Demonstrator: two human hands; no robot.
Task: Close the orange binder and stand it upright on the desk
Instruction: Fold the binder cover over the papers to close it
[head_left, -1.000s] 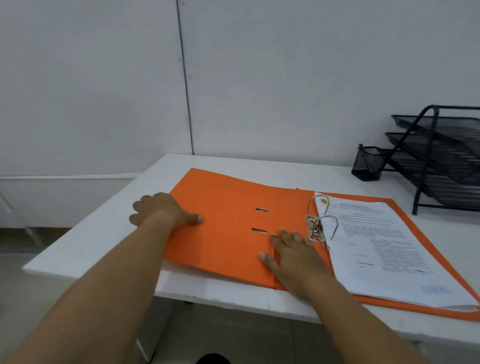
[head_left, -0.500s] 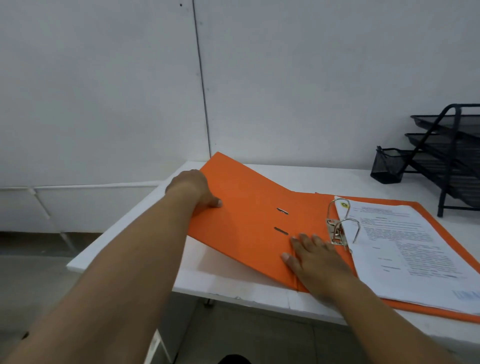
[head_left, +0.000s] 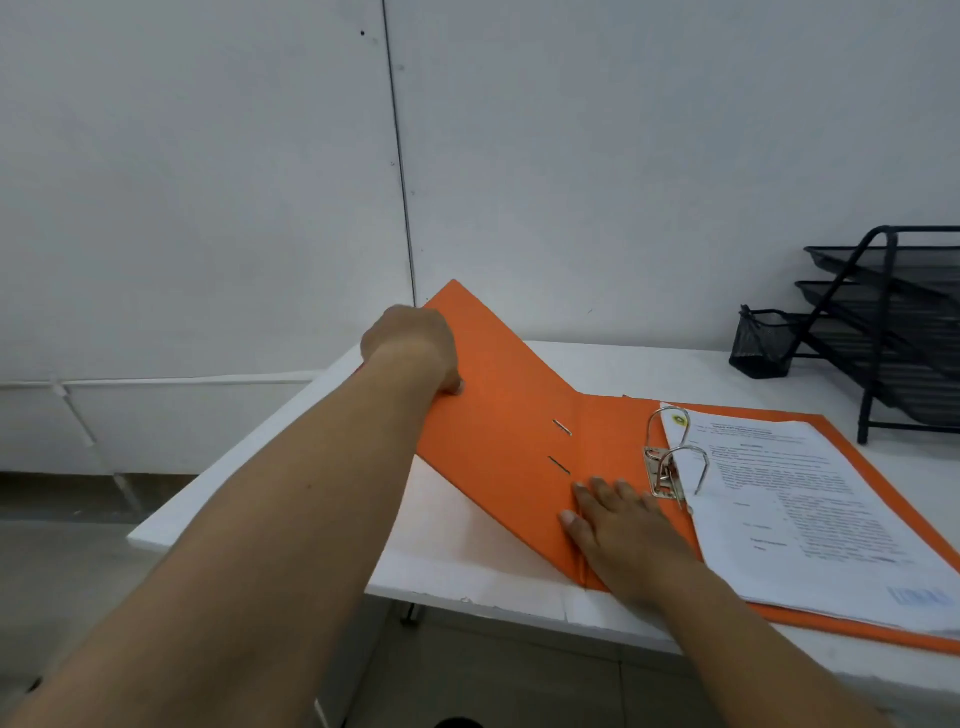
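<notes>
An orange binder lies open on the white desk. Its left cover is raised at a slant off the desk. My left hand grips that cover's outer edge, thumb on the inner face. My right hand lies flat, fingers spread, on the binder's spine strip beside the metal ring mechanism. The rings are closed through a stack of printed white sheets resting on the right cover.
A black mesh pen cup and a black tiered letter tray stand at the back right by the white wall. The desk's front edge runs just under my right wrist, with floor below at the left.
My left hand has lifted the left cover from flat on the desk to a steep slant. My right hand has stayed pressed on the spine.
</notes>
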